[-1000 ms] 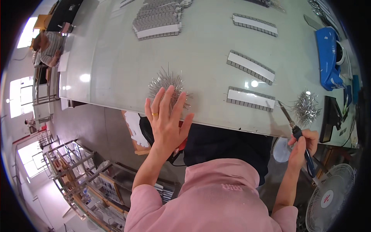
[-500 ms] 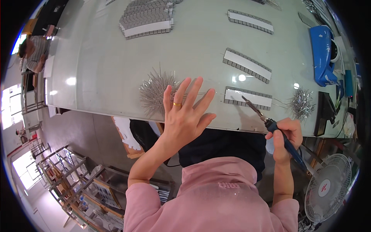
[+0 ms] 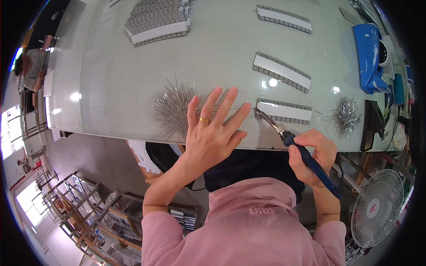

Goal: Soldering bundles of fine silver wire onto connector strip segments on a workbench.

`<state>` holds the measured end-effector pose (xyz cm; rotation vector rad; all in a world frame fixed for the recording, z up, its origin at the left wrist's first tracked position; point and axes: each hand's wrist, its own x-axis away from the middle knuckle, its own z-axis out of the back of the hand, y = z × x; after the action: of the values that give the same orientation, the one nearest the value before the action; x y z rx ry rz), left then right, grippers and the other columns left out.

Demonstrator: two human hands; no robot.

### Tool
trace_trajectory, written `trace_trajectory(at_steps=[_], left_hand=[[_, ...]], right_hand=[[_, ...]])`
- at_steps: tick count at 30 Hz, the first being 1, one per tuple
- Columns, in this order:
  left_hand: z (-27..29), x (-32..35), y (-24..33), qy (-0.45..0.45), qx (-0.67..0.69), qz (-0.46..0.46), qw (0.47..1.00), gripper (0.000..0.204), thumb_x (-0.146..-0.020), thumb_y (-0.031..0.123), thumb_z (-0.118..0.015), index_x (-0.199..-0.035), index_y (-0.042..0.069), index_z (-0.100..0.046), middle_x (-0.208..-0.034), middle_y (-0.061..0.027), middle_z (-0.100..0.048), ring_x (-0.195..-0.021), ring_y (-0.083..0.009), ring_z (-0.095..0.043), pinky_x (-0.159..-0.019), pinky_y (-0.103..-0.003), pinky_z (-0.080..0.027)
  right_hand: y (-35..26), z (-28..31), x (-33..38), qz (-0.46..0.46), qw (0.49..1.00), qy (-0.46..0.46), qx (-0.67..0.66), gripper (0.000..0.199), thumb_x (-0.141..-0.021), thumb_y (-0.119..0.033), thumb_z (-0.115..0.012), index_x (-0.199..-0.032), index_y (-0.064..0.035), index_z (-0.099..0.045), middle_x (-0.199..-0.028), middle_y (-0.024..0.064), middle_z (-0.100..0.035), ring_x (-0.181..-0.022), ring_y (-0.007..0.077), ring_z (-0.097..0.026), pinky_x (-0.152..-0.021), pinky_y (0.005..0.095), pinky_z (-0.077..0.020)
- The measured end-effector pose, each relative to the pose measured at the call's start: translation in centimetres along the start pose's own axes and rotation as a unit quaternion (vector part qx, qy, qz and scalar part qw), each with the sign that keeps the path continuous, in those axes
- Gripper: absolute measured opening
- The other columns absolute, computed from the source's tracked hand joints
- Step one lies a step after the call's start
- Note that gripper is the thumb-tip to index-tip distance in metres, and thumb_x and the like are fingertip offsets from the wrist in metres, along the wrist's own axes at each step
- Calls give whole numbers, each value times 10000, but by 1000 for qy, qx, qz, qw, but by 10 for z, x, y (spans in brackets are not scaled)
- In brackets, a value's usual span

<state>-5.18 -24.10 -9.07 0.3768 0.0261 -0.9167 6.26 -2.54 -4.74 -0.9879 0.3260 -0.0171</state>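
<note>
My left hand (image 3: 213, 126) lies palm down near the table's front edge, fingers spread, its index fingertip over a thin wire that runs toward the nearest strip. A bundle of thin metal wires (image 3: 174, 108) lies just left of it, partly hidden by the fingers. In my right hand (image 3: 315, 155) is a soldering iron (image 3: 306, 157) with a dark blue handle. Its tip meets, or nearly meets, the left end of a white strip with grey segmented edges (image 3: 284, 111). From that strip's right end, thin wires reach toward a second shiny wire bundle (image 3: 347, 116).
Two similar strips (image 3: 282, 72) (image 3: 284, 18) lie farther back. A pile of grey-edged strips (image 3: 157, 26) is at the far left. On the right stand a blue device (image 3: 367, 57) and a dark stand (image 3: 372, 126). A fan (image 3: 377, 208) stands below the table's right end.
My right hand has moved the soldering iron left, its tip going from the middle of the nearest strip to its left end. My left hand stays spread in nearly the same place.
</note>
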Motion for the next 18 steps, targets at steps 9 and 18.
trace_trajectory(at_steps=[9, 18], left_hand=[[2, -1, -1, -20, 11, -2, 1000, 481, -818, 236, -659, -1296, 224, -601, -1484, -107, -377, -1381, -317, -290, -1120, -545, -120], [2, 2, -2, 2, -11, -16, 1000, 419, -865, 268, -593, -1282, 230, -616, -1473, -117, -390, -1369, -325, -312, -1126, -533, -119]], right_hand=[[1, -4, -6, 10, 1000, -7, 11, 185, -730, -8, -699, -874, 3, -582, -721, 124, -636, -607, 213, -628, -559, 277, -483], [-9, -5, -17, 66, 995, -20, 75, 225, -623, 20, -730, -792, -32, -591, -636, 77, -561, -498, 228, -562, -457, 285, -434]])
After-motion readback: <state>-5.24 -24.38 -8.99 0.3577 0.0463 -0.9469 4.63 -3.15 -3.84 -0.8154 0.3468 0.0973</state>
